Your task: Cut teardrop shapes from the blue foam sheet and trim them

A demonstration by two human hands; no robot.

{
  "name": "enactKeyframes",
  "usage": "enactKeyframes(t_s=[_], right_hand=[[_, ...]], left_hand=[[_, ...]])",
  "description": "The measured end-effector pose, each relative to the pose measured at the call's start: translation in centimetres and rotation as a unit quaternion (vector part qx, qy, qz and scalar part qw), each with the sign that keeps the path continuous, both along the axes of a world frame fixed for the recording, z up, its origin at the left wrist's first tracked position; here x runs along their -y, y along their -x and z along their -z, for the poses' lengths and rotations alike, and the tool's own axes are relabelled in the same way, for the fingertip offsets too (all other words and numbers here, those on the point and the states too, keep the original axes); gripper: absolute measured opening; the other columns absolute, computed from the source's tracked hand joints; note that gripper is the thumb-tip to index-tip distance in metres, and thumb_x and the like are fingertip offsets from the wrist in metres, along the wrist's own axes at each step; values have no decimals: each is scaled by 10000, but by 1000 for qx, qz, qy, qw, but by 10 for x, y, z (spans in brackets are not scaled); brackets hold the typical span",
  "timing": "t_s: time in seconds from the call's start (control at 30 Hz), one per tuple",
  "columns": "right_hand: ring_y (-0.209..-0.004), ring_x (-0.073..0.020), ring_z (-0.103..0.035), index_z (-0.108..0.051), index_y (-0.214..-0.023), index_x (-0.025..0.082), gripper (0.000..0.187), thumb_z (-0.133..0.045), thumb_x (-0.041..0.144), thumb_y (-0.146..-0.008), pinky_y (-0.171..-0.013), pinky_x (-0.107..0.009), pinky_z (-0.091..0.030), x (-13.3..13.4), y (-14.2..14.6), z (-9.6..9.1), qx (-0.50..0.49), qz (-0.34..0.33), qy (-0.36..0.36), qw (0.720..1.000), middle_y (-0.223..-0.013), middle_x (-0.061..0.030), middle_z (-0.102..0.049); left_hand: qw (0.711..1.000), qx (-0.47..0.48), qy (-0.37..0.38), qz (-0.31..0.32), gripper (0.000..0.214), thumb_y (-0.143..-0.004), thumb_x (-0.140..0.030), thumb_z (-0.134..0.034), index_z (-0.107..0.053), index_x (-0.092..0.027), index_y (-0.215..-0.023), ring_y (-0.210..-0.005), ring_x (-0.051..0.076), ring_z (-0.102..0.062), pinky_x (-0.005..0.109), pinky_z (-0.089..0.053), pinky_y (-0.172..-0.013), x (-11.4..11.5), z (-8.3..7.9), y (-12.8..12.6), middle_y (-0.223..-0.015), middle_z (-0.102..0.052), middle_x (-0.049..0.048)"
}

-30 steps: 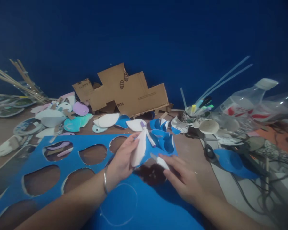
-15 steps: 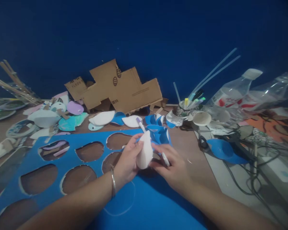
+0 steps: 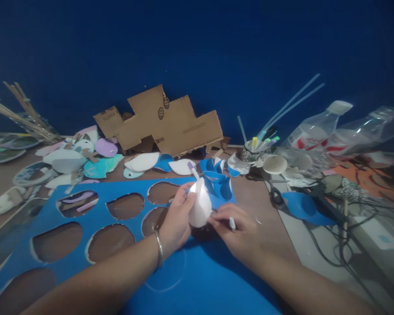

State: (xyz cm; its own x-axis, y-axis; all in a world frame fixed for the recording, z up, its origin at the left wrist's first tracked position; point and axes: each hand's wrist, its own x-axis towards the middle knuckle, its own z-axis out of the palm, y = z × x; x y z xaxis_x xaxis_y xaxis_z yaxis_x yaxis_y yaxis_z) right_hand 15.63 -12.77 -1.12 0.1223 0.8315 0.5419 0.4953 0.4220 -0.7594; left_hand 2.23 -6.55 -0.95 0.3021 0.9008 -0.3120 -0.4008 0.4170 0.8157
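1. The left hand point(image 3: 177, 216) pinches a white curved piece point(image 3: 201, 204) by its left edge, thumb over the front. The piece is held up, tilted, above the far right part of a blue sheet point(image 3: 200, 291).
2. The right hand point(image 3: 238, 225) is curled, its thumb and forefinger drawn together at the lower right edge of the white piece; I cannot tell whether they pinch that edge or only touch it. A white tool point(image 3: 232, 223) is tucked in this hand, one end showing between the fingers; the rest is hidden.
3. A pen with a purple cap point(image 3: 193, 169) slants up just behind the top of the white piece. Whether the left hand also holds it cannot be told.
4. A silver bracelet point(image 3: 159, 248) circles the left wrist.
5. The blue sheet lies on a brown table point(image 3: 277, 229), with rounded holes cut through its left and middle parts and a pale curved line point(image 3: 166, 290) drawn near the left forearm.
6. On the far side, white pieces point(image 3: 142, 162) lie near a teal piece point(image 3: 98, 168), and brown cardboard point(image 3: 174, 122) leans against a dark blue wall point(image 3: 197, 43).
7. On the far right stand a cup point(image 3: 248, 155) of pens and, beyond it, clear bottles point(image 3: 311, 131); nearer on the right, a blue curved piece point(image 3: 300, 204) rests among dark cables point(image 3: 320, 249).
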Motion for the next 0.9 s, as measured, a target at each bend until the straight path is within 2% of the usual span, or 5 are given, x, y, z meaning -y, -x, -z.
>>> enactKeyframes(t_s=[0.23,0.47,0.67,0.77,0.9], right_hand=[[-818,-164,-650,-629,-1119,259,313,-629,228,-808,-696,-273,-537,-3,-1,3,31,-6,4,999,-922,-27,-693],[-668,-154,-656,-697,-859,224,112,-623,168,-797,-618,-265,-534,-2,1,1,37,1,-54,998,-720,-17,-697],[-527,-120,-558,-606,-651,197,133,-627,136,-767,-492,-238,-460,2,2,-4,30,22,-80,996,-568,8,-583],[-580,-128,-565,-638,-817,195,71,-647,152,-761,-524,-244,-472,1,0,-3,20,40,-67,997,-639,2,-587],[-613,-128,-595,-636,-1052,207,273,-623,148,-785,-565,-244,-495,0,0,-2,26,6,-53,998,-712,-5,-646]], left_hand=[[1000,-5,6,7,374,-787,-378,-619,-485,-252,-1112,-690,138,-574,241,-492,-580,1,-2,1,-877,-593,15],[1000,6,3,-19,317,-820,-338,-591,-483,-246,-1104,-710,104,-547,219,-480,-649,3,-4,-3,-888,-579,6],[1000,14,13,-12,346,-834,-364,-566,-467,-268,-1151,-720,123,-555,236,-481,-615,10,-17,-3,-936,-586,23],[1000,7,18,-18,357,-832,-357,-570,-466,-275,-1164,-746,128,-567,238,-487,-630,10,-20,-3,-985,-591,31],[1000,5,7,-29,354,-827,-342,-580,-481,-262,-1157,-807,135,-572,248,-497,-688,7,-19,-2,-1025,-590,39]])
